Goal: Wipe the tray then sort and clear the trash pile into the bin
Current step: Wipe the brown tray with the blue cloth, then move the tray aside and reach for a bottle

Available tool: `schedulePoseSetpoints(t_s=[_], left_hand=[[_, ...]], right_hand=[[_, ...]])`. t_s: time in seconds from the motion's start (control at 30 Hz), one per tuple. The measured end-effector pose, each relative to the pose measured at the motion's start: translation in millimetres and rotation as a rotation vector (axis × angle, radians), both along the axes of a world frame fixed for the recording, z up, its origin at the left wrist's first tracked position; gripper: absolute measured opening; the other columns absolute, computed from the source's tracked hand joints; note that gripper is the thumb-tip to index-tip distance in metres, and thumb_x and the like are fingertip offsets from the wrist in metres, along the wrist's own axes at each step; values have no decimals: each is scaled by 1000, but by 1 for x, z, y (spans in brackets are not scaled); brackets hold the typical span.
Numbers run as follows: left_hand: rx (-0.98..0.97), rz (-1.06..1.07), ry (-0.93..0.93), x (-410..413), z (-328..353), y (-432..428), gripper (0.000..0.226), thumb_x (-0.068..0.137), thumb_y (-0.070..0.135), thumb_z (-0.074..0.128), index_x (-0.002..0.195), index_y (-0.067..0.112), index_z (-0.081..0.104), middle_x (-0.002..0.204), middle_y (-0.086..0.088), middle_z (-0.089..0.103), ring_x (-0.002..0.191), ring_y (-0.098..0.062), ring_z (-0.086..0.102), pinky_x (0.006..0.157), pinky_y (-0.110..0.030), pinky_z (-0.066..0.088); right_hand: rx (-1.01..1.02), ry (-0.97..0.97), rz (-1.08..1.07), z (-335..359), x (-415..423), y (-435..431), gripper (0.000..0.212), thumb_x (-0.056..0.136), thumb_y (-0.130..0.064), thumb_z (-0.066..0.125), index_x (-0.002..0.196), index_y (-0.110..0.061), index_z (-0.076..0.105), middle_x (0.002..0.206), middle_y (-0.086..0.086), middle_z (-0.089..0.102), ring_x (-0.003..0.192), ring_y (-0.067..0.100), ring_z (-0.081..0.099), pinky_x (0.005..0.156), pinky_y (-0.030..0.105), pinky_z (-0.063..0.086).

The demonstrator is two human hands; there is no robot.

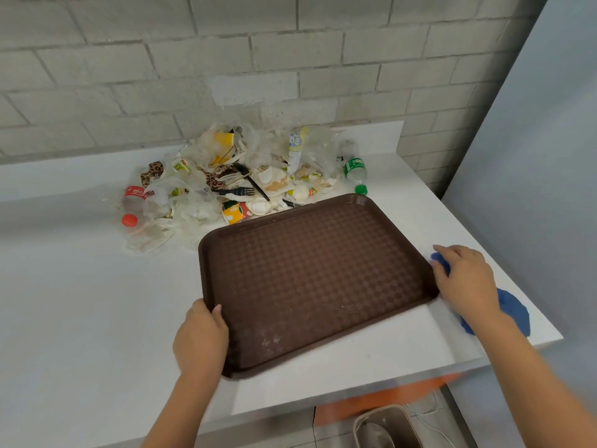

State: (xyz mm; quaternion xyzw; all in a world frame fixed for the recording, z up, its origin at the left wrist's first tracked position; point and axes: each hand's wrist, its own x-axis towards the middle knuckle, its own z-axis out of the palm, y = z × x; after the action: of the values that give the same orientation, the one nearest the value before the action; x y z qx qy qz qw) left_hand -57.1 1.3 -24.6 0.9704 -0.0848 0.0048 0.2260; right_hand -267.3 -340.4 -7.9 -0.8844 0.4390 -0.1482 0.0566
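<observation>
White counter (pixel 80 302) against grey brick wall (pixel 161 59), pale panel at far right. Brown tray (pixel 316 270) flat on counter, turned askew, textured inside, pale crumbs and smears near its front edge. Far rim right up against trash pile (pixel 193 189).

Pile heaped at back of counter by the wall:
- crumpled clear plastic bags, torn paper cups, stained paper plates
- leopard-print wrapper (pixel 151 174) on the left side
- black fork (pixel 237 191) and black spoon (pixel 250 179) lying on top, mid-pile
- red-capped cola bottle (pixel 134 198) on its side at left edge
- green-labelled bottle (pixel 355 169) on its side at right edge, green cap toward the tray

Left hand (pixel 200 337) gripping tray's near-left corner, thumb on top of rim, remaining fingers hidden under it. Right hand (pixel 465 279) just beside tray's right rim, fingers curled over blue cloth (pixel 513 310), cloth on the counter and sticking out past fingertips and behind the wrist.

Below counter's front edge: orange panel (pixel 387 396) and beige bin (pixel 387 418) on the floor, only partly in view, well apart from the pile.
</observation>
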Motion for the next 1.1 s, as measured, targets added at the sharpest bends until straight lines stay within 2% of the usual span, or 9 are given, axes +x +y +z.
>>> schedulePoseSetpoints(t_s=[0.07,0.2,0.3,0.4,0.47,0.53,0.73,0.97,1.1], left_hand=[[-46,4,-3,-3,4,1,29,98,25,43,113,1,52,89,-17,66,76,-35,61,59,-32,38],[-145,-17,7,-6,12,8,35,98,25,42,124,3,49,98,-18,67,84,-37,63,63,-33,43],[-229,-15,17,-10,21,20,38,98,27,42,129,6,48,105,-14,67,90,-33,63,70,-33,46],[-300,-6,-5,-10,29,43,37,97,29,44,128,10,49,100,-5,66,79,-19,58,62,-24,41],[-340,13,-17,-4,37,62,36,97,30,46,128,13,51,96,-1,65,75,-13,53,59,-21,39],[-390,45,-15,6,46,82,36,96,30,48,128,14,52,105,-5,66,80,-15,54,65,-25,42],[-432,121,-46,59,70,147,38,93,32,52,127,15,54,110,-10,67,88,-24,60,75,-34,46],[-434,118,-93,171,69,248,35,93,30,54,125,15,56,109,-9,68,84,-19,56,74,-32,42],[-369,84,-105,248,72,319,35,93,31,53,123,14,57,105,-11,68,85,-24,58,73,-35,42]], right_hand=[[-46,59,33,3,13,6,38,95,-35,49,124,-14,61,110,12,64,106,33,54,88,43,41],[125,281,-3,3,34,7,49,99,-45,34,137,-16,45,121,12,58,109,29,57,85,38,46],[258,185,-24,1,38,10,39,100,-31,38,133,-13,48,103,14,66,87,29,62,65,33,49],[320,18,26,3,33,26,30,98,-26,42,123,-14,54,78,9,64,63,21,57,48,28,38],[360,-89,70,13,34,43,24,97,-25,44,116,-16,54,71,6,63,61,19,56,48,29,37],[391,-165,113,24,43,61,20,96,-23,46,113,-16,54,66,5,62,62,20,56,52,31,36],[450,-323,173,55,106,122,19,96,-23,48,112,-17,55,74,-4,54,76,25,49,68,33,34],[491,-389,182,54,214,219,21,95,-25,49,113,-20,58,72,-10,54,80,25,54,72,35,39],[501,-416,173,48,280,294,23,96,-25,48,116,-19,56,72,-2,56,72,21,52,67,33,37]])
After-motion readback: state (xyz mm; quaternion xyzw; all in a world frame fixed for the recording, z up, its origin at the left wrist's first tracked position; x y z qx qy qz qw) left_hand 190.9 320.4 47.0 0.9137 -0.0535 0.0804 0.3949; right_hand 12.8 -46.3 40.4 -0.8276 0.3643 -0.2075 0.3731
